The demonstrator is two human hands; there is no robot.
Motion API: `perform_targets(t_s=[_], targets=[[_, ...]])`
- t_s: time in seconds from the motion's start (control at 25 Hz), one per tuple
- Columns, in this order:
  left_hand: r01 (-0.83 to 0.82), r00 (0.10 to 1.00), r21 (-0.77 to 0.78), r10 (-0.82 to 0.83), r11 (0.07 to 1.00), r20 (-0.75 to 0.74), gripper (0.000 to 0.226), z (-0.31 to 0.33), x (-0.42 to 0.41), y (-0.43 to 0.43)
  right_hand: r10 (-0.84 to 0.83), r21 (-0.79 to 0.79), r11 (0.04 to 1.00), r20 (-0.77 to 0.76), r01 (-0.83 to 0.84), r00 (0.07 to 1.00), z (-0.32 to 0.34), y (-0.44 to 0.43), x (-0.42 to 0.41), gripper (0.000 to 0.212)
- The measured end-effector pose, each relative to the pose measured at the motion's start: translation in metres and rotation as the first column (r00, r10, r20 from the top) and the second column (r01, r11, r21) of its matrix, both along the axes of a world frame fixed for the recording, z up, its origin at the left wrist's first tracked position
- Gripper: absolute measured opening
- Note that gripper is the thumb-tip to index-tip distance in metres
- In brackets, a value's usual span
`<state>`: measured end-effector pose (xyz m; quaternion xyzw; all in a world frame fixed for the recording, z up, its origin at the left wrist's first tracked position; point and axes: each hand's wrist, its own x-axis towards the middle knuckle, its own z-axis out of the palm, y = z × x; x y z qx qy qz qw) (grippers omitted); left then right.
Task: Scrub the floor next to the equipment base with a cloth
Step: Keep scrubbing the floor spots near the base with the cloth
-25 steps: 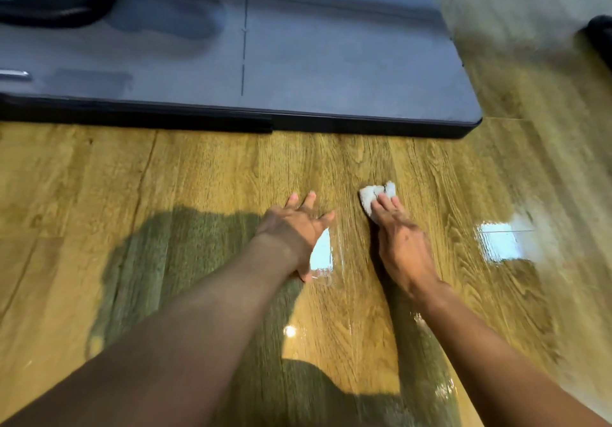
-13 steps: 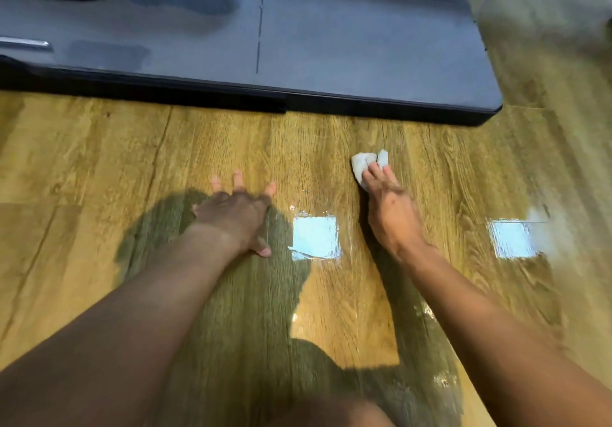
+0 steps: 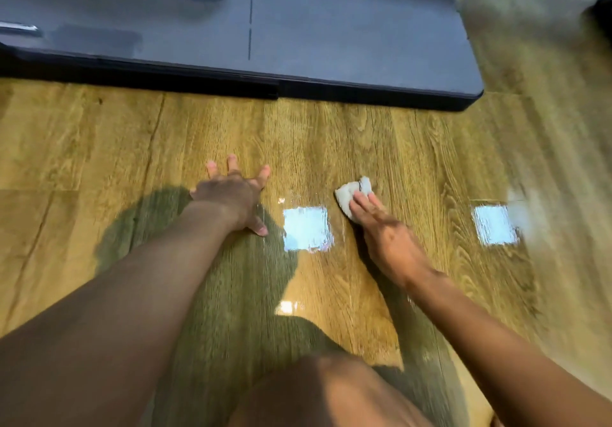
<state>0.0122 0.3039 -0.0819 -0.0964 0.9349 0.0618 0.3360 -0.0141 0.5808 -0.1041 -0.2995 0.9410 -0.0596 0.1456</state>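
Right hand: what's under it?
A small white cloth lies under the right hand, pressed to the wood floor by straight fingers. Its far end shows past the fingertips; the rest, and the floor beneath it, are covered.

The floor [image 3: 397, 135] is recorded as golden-brown, in a wood-grain pattern with darker brown streaks along the planks. Two pale blue-white square glare patches [image 3: 306, 228] are noted on it, and a dull olive cast where the shadow [image 3: 149, 228] falls. The equipment base [image 3: 331, 29] is logged as slate blue-grey, edged in black, with a thin dark line [image 3: 250, 29]. The cloth [image 3: 346, 196] is noted off-white, one small dark mark.
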Motion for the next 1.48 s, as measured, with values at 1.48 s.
perform_targets(t_s=[1.48], targets=[[0.016,1.000,0.014,-0.016,1.000,-0.018,0.110,-0.003,0.023,-0.010,0.240,-0.189,0.956,0.054,-0.226,0.969,0.006,0.004,0.070,0.052]])
